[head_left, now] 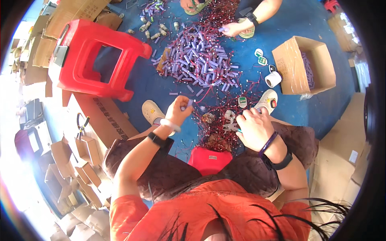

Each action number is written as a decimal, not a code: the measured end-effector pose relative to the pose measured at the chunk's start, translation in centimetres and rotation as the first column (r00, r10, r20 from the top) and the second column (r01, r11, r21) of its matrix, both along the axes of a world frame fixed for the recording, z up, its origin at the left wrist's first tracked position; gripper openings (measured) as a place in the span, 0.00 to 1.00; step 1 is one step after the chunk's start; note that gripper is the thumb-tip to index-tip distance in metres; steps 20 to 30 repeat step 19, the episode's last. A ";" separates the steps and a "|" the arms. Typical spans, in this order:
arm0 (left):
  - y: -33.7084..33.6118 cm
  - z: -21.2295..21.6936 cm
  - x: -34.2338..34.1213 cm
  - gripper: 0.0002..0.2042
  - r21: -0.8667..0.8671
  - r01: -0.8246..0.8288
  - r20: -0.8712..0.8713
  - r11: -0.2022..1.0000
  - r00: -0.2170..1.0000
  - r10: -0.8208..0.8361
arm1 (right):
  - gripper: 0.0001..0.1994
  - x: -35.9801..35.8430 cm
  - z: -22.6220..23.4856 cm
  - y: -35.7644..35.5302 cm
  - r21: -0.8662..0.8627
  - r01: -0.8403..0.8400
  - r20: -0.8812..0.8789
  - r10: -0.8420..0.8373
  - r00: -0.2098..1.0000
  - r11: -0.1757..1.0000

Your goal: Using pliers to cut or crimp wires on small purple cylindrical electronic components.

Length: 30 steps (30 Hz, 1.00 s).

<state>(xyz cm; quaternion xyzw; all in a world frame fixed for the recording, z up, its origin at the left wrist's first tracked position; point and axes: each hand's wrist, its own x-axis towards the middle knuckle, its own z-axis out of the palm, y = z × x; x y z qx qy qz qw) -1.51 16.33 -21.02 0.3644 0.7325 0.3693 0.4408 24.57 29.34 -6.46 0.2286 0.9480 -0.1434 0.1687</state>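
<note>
While seated, purple cell (189, 104) in left hand (178, 111).

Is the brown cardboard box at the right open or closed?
Open. The cardboard box has its flaps spread, and purple cylinders show inside.

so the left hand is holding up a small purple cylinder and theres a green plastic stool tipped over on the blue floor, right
Not quite: the head view shows the tipped-over plastic stool is red, not green. The rest stands: the left hand holds up a small purple cylinder in a fingertip grip, and the stool lies on the blue floor.
</note>
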 end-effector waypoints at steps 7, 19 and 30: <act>-3.5 13.2 4.2 0.08 0.185 0.191 0.223 0.964 0.947 -0.230 | 0.13 -0.4 0.4 -0.4 0.085 0.096 -0.266 -0.070 0.961 0.992; -4.3 12.9 5.1 0.10 0.431 0.068 0.050 0.900 0.994 -0.100 | 0.20 -4.0 0.7 -0.3 0.001 -0.005 -0.687 0.004 0.726 1.000; -4.3 12.9 5.1 0.10 0.431 0.068 0.050 0.900 0.994 -0.100 | 0.20 -4.0 0.7 -0.3 0.001 -0.005 -0.687 0.004 0.726 1.000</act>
